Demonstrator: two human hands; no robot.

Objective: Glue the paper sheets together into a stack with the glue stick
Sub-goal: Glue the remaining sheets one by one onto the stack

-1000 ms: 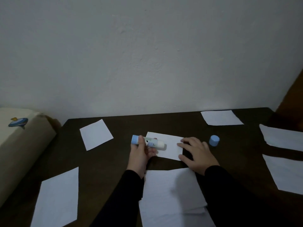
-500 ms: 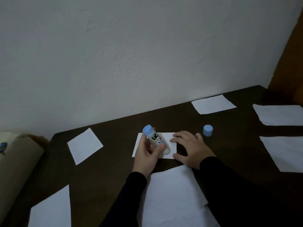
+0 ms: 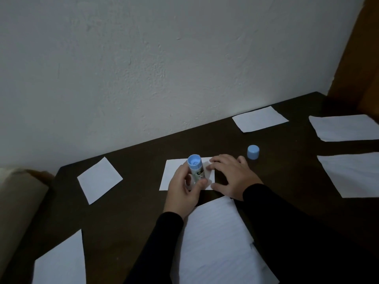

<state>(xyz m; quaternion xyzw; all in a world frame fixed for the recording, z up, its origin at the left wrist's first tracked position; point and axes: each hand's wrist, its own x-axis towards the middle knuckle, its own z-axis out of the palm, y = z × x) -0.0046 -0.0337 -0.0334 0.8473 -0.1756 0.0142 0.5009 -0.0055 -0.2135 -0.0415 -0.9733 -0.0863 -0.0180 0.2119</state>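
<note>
On table (image 3: 127, 212), mid-gluing: our left hand (image 3: 182, 193), fingers clamped on glue stick (image 3: 195, 169); right hand (image 3: 231, 177) fingers spread flat pinning small sheet (image 3: 174, 173). Next, we judge: rub glue evenly, fetch another sheet (image 3: 259, 121).

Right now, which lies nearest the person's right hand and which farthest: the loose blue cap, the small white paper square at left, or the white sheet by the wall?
From the right hand:
1. Blue cap, just beyond its fingers.
2. White sheet by the wall, farther back.
3. Small white paper square, far left, past the other hand.

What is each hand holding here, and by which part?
The left hand grips the glue stick around its lower barrel, blue end up. The right hand holds nothing; its fingers press flat on the small paper sheet.
</note>
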